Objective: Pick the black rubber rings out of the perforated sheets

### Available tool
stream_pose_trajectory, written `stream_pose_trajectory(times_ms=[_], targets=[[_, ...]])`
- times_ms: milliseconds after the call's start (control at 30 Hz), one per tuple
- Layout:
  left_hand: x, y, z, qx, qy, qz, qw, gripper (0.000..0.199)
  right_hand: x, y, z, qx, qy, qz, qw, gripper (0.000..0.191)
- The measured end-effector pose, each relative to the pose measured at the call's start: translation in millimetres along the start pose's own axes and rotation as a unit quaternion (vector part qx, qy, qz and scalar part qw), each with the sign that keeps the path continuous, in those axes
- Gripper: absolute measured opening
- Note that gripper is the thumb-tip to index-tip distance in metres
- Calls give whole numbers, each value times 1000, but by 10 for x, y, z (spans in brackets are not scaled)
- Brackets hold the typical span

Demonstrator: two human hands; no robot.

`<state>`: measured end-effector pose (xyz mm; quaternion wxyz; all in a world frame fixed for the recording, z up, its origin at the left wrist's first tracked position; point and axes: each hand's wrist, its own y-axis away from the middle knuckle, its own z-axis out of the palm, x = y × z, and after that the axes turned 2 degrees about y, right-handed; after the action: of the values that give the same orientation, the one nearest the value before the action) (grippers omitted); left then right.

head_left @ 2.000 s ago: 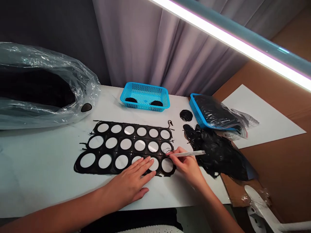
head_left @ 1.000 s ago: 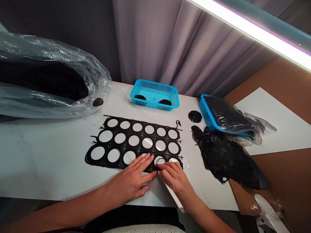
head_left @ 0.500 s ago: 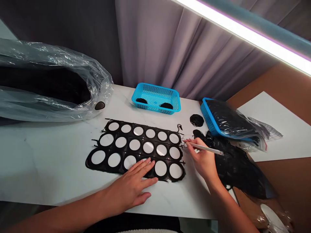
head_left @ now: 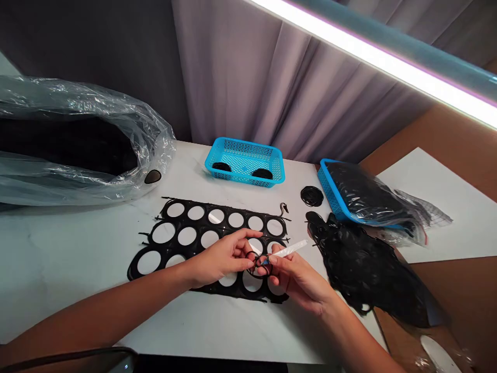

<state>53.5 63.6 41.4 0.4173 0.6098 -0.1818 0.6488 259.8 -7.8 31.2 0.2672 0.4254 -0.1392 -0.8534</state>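
Note:
A black sheet with rows of round holes lies flat on the white table. Above its right end my left hand pinches a thin black ring between thumb and fingers. My right hand meets it from the right, holding a slim white pen-like tool whose tip touches the ring. Both hands are lifted a little off the sheet.
A heap of black rings lies right of the sheet. Behind stand a blue basket with two black discs and a second blue basket holding a bagged black bundle. A big clear plastic bag fills the left. A small ring coil lies loose.
My left hand has lifted off the sheet and taken hold of a thin black ring. My right hand has come back from the sheet's right edge, bringing the tool to the ring.

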Motion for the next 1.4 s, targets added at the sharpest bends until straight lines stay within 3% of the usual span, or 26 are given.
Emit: stream_pose_trajectory(times_ms=[167,233,300,367,467,567,667,767,867,1033,1400], targets=[[-28,-5,-13,34,-73,20,997,49,187,85,-46,-144,-33,25,989,35],[-72,43,-28,28,-169,45,984,42,164,112,-76,-158,-46,11,986,32],[-151,117,-51,47,-308,105,944,31,54,107,-128,-99,-64,-41,992,26],[-256,197,-73,76,-431,178,882,25,-90,53,-190,-12,-48,-107,993,24],[-407,282,-80,87,-534,244,805,22,-210,-107,-248,71,108,-156,979,24],[-509,306,-60,94,-580,273,762,12,-138,-273,-234,87,324,-171,926,19],[-579,298,-43,96,-611,274,736,29,-3,-343,-189,64,460,-192,865,17],[-630,294,-37,86,-634,256,724,44,68,-331,-163,54,526,-208,823,20],[-656,296,-34,78,-644,236,724,49,78,-312,-156,56,554,-216,802,19],[-674,292,-30,82,-633,228,735,50,86,-319,-150,58,554,-214,802,20],[-660,286,-23,80,-646,224,725,52,77,-319,-163,65,566,-216,793,20]])
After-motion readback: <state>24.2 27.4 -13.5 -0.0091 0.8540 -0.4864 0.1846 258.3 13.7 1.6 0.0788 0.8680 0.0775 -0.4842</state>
